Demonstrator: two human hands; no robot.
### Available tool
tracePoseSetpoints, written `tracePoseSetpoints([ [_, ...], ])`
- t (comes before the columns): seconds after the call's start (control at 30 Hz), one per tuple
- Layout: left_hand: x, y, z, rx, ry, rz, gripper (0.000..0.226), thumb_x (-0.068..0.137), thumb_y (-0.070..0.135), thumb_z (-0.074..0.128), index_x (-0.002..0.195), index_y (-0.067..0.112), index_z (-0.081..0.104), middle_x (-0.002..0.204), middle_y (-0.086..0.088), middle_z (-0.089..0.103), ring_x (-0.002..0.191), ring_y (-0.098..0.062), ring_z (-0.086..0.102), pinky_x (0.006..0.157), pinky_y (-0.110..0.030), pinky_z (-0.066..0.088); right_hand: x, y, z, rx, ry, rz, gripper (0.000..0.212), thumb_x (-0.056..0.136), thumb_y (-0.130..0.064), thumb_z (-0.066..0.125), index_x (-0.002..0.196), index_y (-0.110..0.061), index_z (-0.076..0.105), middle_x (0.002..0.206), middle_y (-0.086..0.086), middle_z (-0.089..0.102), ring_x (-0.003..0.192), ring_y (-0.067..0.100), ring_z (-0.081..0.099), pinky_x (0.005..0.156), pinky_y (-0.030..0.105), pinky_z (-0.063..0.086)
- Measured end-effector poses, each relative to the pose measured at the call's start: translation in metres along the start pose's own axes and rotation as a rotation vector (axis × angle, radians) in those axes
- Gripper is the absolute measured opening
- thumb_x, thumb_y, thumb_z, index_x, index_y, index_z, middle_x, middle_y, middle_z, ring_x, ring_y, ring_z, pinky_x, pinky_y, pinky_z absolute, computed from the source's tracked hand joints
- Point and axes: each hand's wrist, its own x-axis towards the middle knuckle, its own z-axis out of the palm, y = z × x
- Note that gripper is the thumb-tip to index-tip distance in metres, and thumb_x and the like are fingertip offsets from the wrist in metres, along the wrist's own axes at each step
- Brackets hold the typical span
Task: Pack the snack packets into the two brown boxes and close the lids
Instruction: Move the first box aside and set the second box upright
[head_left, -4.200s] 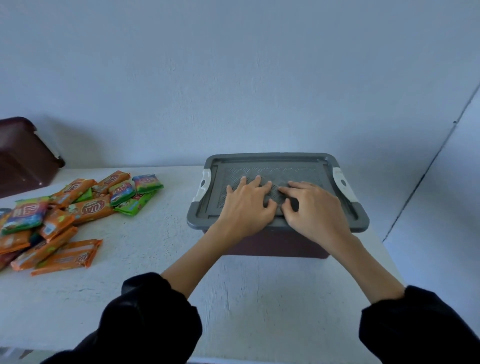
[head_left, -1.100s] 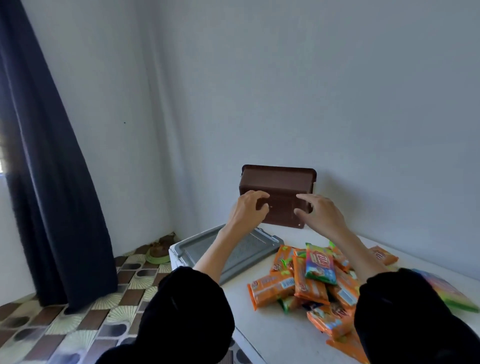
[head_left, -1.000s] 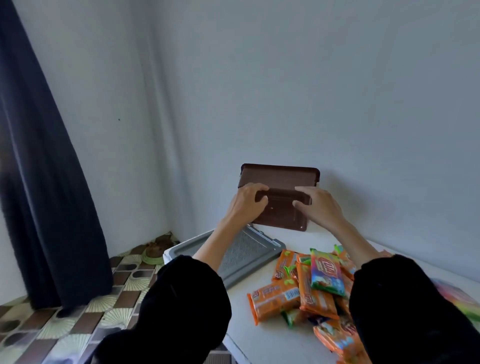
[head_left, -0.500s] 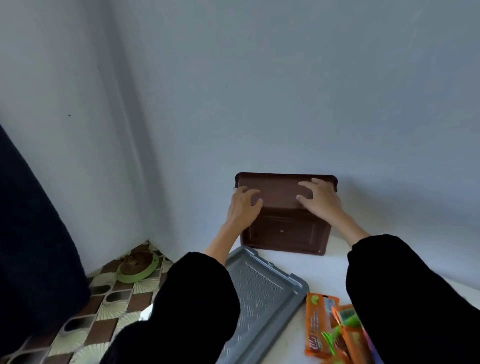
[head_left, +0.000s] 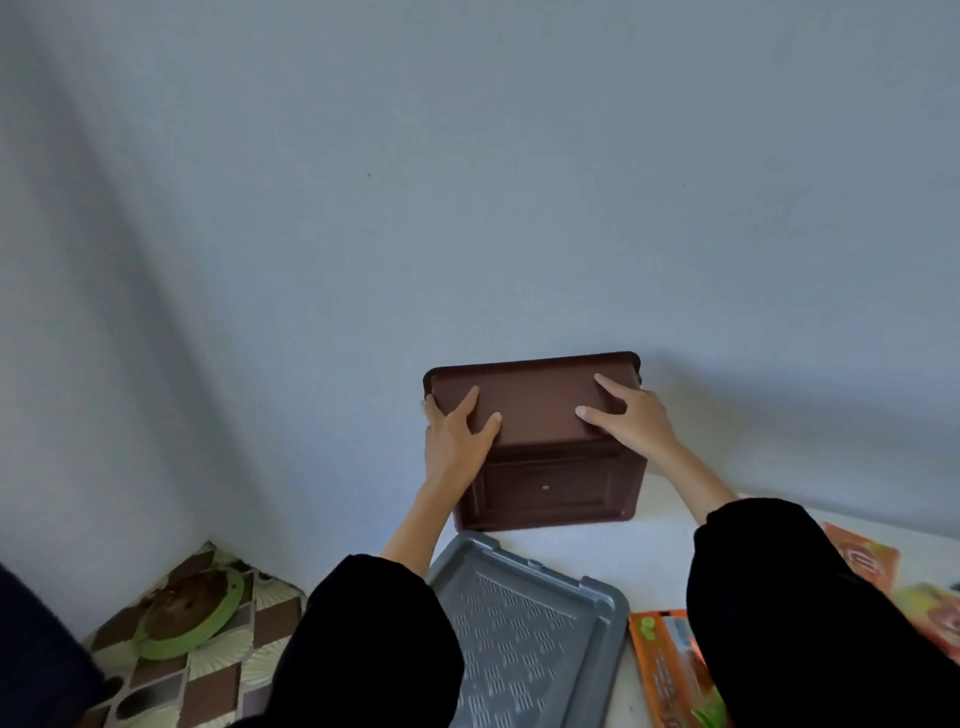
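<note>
A brown box (head_left: 550, 488) stands tipped on its side at the back of the white table (head_left: 670, 535), against the wall, with its underside facing me. My left hand (head_left: 454, 441) grips its left edge, thumb and forefinger spread on the upper face. My right hand (head_left: 631, 423) holds the right edge the same way. A grey lid (head_left: 519, 629) lies flat on the table just in front of the box. Orange and green snack packets (head_left: 667, 670) show at the lower right, partly hidden by my right sleeve. The second box is out of view.
The blue-grey wall (head_left: 467, 208) runs right behind the box. Left of the table is a brown and cream tiled floor (head_left: 218, 675) with a round green-rimmed object (head_left: 187, 608) on it. A dark curtain (head_left: 31, 675) fills the bottom left corner.
After pressing the grey lid on the other box, I turned left and took up this brown box. Over the last second it came down from the air onto the table by the wall.
</note>
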Motion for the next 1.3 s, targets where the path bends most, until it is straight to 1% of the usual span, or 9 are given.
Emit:
tracePoseSetpoints([
  [0.13, -0.011, 0.012, 0.002, -0.053, 0.052, 0.056, 0.055, 0.089, 0.043, 0.054, 0.141, 0.032, 0.037, 0.156, -0.01, 0.006, 0.137, -0.028, 0.032, 0.11, -0.034, 0.031, -0.02, -0.006, -0.019, 0.025, 0.078, -0.032, 0.067, 0.079, -0.041, 0.068, 0.139, -0.034, 0.04, 0.147, 0.013, 0.028, 0.137, 0.026, 0.031, 0.111, 0.036, 0.026],
  [0.23, -0.024, 0.034, 0.007, -0.134, 0.105, 0.121, 0.054, 0.089, 0.04, 0.056, 0.139, 0.032, 0.039, 0.156, -0.007, 0.007, 0.14, -0.022, 0.027, 0.111, -0.031, 0.028, -0.037, -0.011, -0.048, 0.022, 0.164, -0.073, 0.066, 0.079, -0.039, 0.069, 0.138, -0.035, 0.041, 0.148, 0.011, 0.027, 0.136, 0.026, 0.033, 0.111, 0.035, 0.026],
  [0.3, -0.033, 0.052, 0.013, -0.174, 0.102, 0.16, 0.054, 0.089, 0.04, 0.057, 0.139, 0.033, 0.039, 0.157, -0.005, 0.007, 0.142, -0.019, 0.025, 0.11, -0.03, 0.028, -0.051, -0.009, -0.072, 0.01, 0.217, -0.078, 0.066, 0.079, -0.038, 0.068, 0.138, -0.036, 0.04, 0.148, 0.011, 0.027, 0.136, 0.026, 0.033, 0.111, 0.035, 0.026],
  [0.57, -0.096, 0.136, 0.066, -0.231, -0.046, 0.322, 0.054, 0.088, 0.042, 0.056, 0.139, 0.034, 0.039, 0.156, -0.005, 0.011, 0.14, -0.021, 0.028, 0.111, -0.035, 0.03, -0.134, 0.042, -0.174, -0.068, 0.386, 0.032, 0.065, 0.082, -0.042, 0.064, 0.141, -0.035, 0.036, 0.147, 0.011, 0.027, 0.135, 0.029, 0.032, 0.111, 0.038, 0.028],
  [0.73, -0.172, 0.187, 0.103, -0.294, -0.137, 0.374, 0.053, 0.087, 0.042, 0.057, 0.138, 0.034, 0.041, 0.156, -0.004, 0.012, 0.138, -0.02, 0.033, 0.111, -0.031, 0.03, -0.209, 0.087, -0.24, -0.05, 0.458, 0.114, 0.066, 0.08, -0.042, 0.067, 0.139, -0.037, 0.038, 0.147, 0.01, 0.027, 0.136, 0.027, 0.031, 0.114, 0.04, 0.027],
  [0.87, -0.238, 0.226, 0.122, -0.345, -0.208, 0.404, 0.053, 0.087, 0.041, 0.058, 0.137, 0.034, 0.042, 0.156, -0.005, 0.011, 0.138, -0.02, 0.033, 0.112, -0.029, 0.027, -0.274, 0.116, -0.289, -0.046, 0.519, 0.139, 0.067, 0.078, -0.039, 0.07, 0.138, -0.036, 0.04, 0.145, 0.01, 0.031, 0.136, 0.022, 0.03, 0.113, 0.035, 0.025],
  [1.07, -0.326, 0.269, 0.144, -0.359, -0.296, 0.462, 0.054, 0.087, 0.044, 0.056, 0.138, 0.033, 0.04, 0.156, -0.006, 0.011, 0.138, -0.021, 0.032, 0.11, -0.032, 0.031, -0.36, 0.149, -0.348, -0.068, 0.56, 0.199, 0.067, 0.078, -0.04, 0.07, 0.138, -0.035, 0.04, 0.148, 0.011, 0.027, 0.139, 0.024, 0.027, 0.115, 0.044, 0.024],
  [1.2, -0.367, 0.291, 0.157, -0.333, -0.34, 0.473, 0.055, 0.088, 0.044, 0.055, 0.14, 0.033, 0.039, 0.156, -0.007, 0.009, 0.139, -0.022, 0.031, 0.109, -0.034, 0.033, -0.397, 0.171, -0.376, -0.082, 0.584, 0.254, 0.068, 0.077, -0.041, 0.07, 0.138, -0.035, 0.041, 0.149, 0.01, 0.029, 0.138, 0.024, 0.03, 0.115, 0.043, 0.026],
  [1.3, -0.385, 0.306, 0.169, -0.303, -0.377, 0.48, 0.055, 0.089, 0.043, 0.054, 0.14, 0.032, 0.038, 0.156, -0.007, 0.008, 0.138, -0.023, 0.033, 0.107, -0.035, 0.035, -0.411, 0.19, -0.391, -0.069, 0.591, 0.287, 0.068, 0.076, -0.043, 0.07, 0.137, -0.037, 0.041, 0.149, 0.01, 0.028, 0.139, 0.025, 0.028, 0.115, 0.045, 0.025],
])
